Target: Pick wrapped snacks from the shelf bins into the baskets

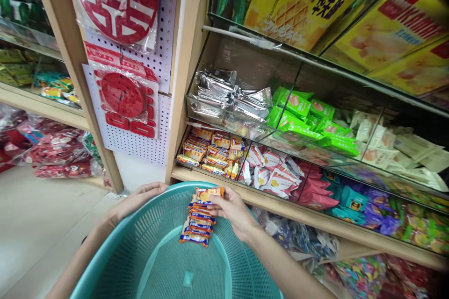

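Note:
A teal plastic basket [115, 238] fills the lower middle of the view. My left hand [145, 196] rests at its far left rim, fingers curled over the edge and closed on it. Between the thumb and fingers of my right hand [229, 210] is a small orange snack packet [206, 193], held just inside the far side of the basket. Directly below it, a column of several orange-and-blue packets [197, 228] lies against the basket's inner wall. Similar packets [213, 149] fill a shelf compartment just beyond the rim.
Clear shelf bins hold silver packets [231, 93], green packets [305, 114] and pink-and-white packets [271, 173]. Large yellow bags [298, 9] sit above. Red decorations [122, 96] hang on a pegboard at left. The wooden shelf edge [280, 203] runs close behind the basket.

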